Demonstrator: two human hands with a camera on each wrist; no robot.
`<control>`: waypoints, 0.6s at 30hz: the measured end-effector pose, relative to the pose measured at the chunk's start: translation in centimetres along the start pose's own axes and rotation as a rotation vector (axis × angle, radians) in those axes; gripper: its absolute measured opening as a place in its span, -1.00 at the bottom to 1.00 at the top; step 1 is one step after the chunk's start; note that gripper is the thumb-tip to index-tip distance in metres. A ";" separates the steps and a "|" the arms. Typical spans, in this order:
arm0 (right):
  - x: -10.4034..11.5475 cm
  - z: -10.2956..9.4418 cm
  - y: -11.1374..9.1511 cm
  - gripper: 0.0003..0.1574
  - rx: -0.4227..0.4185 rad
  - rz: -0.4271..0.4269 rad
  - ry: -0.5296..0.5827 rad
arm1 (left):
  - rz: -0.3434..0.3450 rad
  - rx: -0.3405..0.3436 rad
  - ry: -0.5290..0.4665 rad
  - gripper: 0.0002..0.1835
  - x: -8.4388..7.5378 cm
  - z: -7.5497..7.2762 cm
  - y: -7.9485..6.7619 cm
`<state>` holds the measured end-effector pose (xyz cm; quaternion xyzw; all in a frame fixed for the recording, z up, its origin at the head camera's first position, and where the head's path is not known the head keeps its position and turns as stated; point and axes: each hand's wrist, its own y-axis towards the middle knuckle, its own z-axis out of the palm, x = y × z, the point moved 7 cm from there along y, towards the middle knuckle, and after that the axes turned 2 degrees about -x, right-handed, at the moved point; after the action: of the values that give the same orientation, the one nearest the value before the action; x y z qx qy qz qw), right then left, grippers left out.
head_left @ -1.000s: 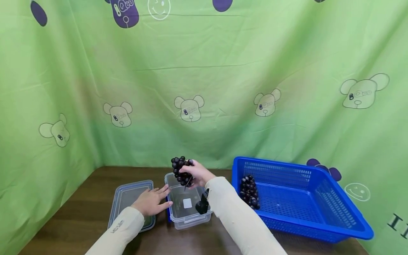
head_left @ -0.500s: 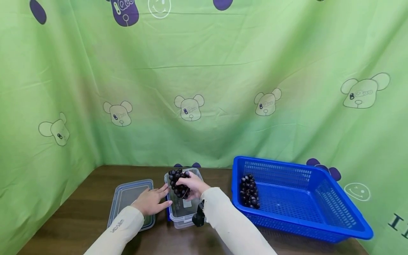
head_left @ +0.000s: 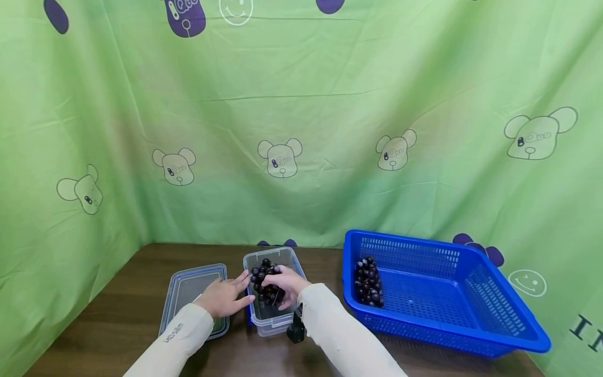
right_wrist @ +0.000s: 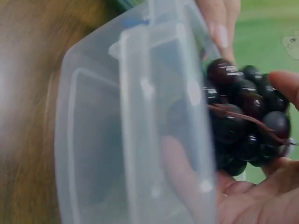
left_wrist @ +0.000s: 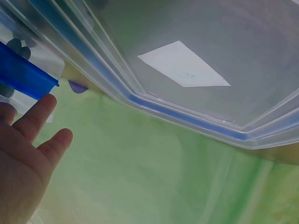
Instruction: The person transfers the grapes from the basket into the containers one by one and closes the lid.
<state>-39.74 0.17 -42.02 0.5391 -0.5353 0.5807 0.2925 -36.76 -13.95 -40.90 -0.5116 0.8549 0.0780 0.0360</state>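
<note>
My right hand (head_left: 288,285) grips a bunch of dark purple grapes (head_left: 265,277) down inside a clear plastic container (head_left: 275,332). In the right wrist view the grapes (right_wrist: 247,105) sit between thumb and fingers, a thin brown stem across them, and some fingers show through the container wall (right_wrist: 154,93). My left hand (head_left: 223,298) has its fingers spread, fingertips at the container's left rim. The left wrist view shows this hand (left_wrist: 28,154) beside a blue clip (left_wrist: 28,72) on the container's side.
A clear lid with a blue-grey seal (head_left: 188,280) lies left of the container, partly under the left forearm; its white label (left_wrist: 184,65) shows in the left wrist view. On the right stands a blue plastic basket (head_left: 424,327) with another grape bunch (head_left: 368,283) at its left end.
My right hand has lowered the grape bunch from above the container's far part down into it. The left hand stays at the rim.
</note>
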 end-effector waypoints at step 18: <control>-0.2 -0.8 -0.4 -0.23 0.069 0.102 -0.258 | -0.003 0.025 -0.003 -0.32 0.2 0.1 0.2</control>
<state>-39.58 1.03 -41.99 0.5911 -0.5750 0.5388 0.1724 -37.01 -14.01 -41.05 -0.5123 0.8550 0.0681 0.0436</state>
